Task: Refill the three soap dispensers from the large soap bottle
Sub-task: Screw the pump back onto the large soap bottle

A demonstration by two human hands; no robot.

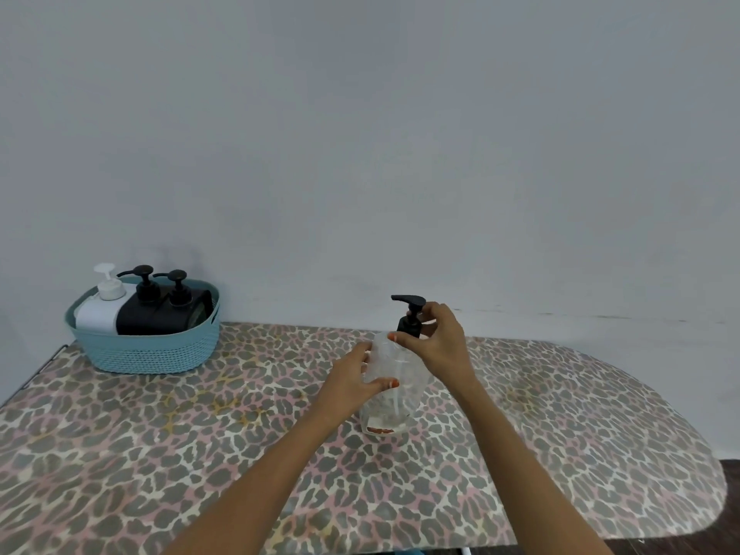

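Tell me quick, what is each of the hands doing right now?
Left hand: grips the clear plastic pump bottle round its body.
Right hand: pinches that bottle's black pump collar.

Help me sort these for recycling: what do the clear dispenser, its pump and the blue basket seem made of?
Clear dispenser: probably thin transparent plastic; the pattern of the table shows through its glossy wall, though glass is possible. Pump: matte black plastic, no glint. Basket: pale-blue moulded plastic, likely; its wall has a regular woven-look relief.

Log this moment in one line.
left hand: holds clear bottle | right hand: grips its pump | basket: three pump bottles
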